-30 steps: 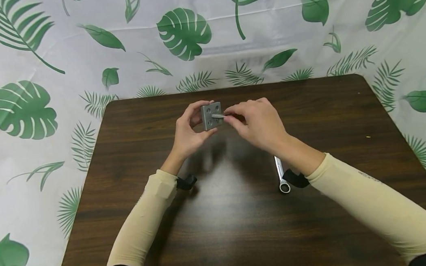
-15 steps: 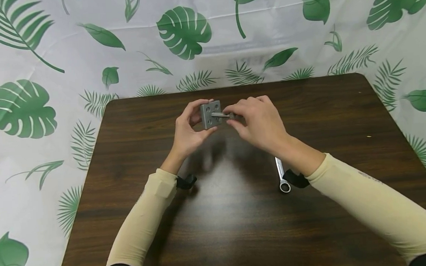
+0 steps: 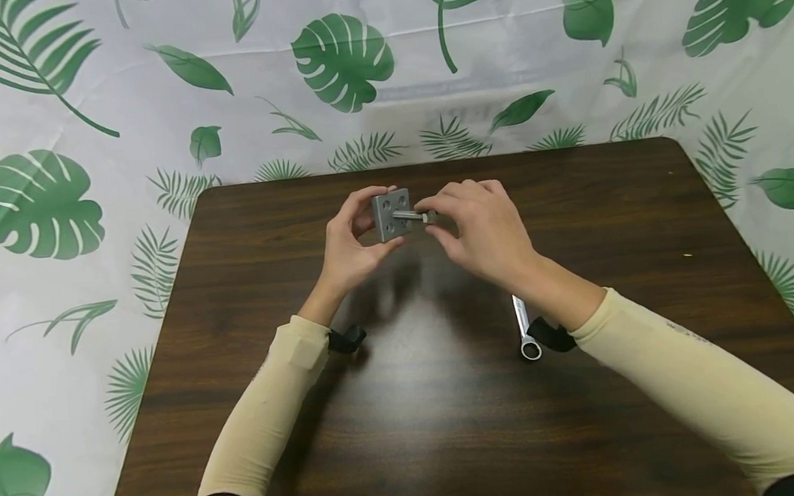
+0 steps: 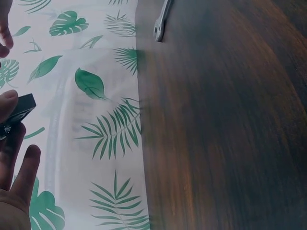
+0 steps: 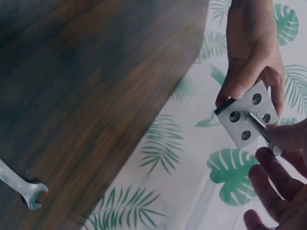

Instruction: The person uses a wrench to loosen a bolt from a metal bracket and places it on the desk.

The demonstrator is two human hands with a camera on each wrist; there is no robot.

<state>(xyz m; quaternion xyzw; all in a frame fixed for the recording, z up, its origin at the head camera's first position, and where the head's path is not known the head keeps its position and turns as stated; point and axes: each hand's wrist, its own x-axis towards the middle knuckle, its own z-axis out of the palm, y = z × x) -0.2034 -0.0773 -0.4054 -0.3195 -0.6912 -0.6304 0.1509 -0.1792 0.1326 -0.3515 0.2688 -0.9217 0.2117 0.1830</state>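
Note:
My left hand (image 3: pixel 351 252) grips a square grey metal plate (image 5: pixel 233 128) by its edges, thumb on one side and fingers on the other. Several holes mark the plate's face, and a silver bolt (image 5: pixel 260 127) sticks out from its middle. At the bolt's free end, the thumb and fingertips of my right hand (image 3: pixel 490 225) pinch the head. Both hands are raised above the far part of the table. In the left wrist view only a dark corner of the plate (image 4: pixel 21 109) shows; the bolt is out of sight there.
A combination wrench (image 3: pixel 524 327) lies on the dark wooden table (image 3: pixel 408 429), beneath my right forearm. Its open end (image 5: pixel 36 194) shows in the right wrist view. A white leaf-printed cloth (image 3: pixel 258 97) hangs behind the table. A tiny yellow scrap (image 3: pixel 687 255) lies at the right.
My right fingers have shifted along the bolt and changed their hold, so more of the shank and the head now shows. The left hand and plate have stayed nearly still.

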